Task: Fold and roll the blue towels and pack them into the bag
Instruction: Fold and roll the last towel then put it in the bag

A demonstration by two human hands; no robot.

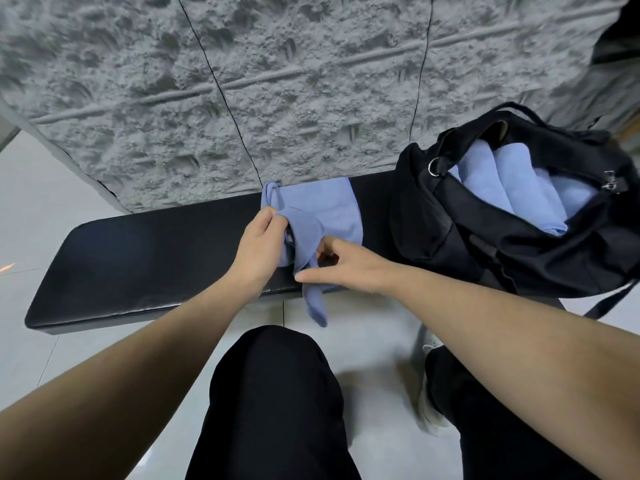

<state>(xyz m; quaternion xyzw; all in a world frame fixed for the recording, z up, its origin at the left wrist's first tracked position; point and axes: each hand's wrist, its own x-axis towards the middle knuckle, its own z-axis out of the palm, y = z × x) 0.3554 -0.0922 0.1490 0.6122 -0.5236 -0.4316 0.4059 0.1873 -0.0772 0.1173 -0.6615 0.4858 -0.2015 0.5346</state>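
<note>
Where the black bench (138, 258) runs left to right along the grey textured wall (277, 81), its left half lies bare, while the open black bag (512, 220) fills its right end, rolled blue towels (502, 181) packed inside. The loose blue towel (329, 209) lies across the bench between them, its long axis running from the wall edge toward the person, one corner hanging over the near edge above the pale floor (41, 202). The left hand (258, 247) pinches a gathered fold; the right hand (346, 263) grips the towel beside it, fingers curled, thumb extended.
</note>
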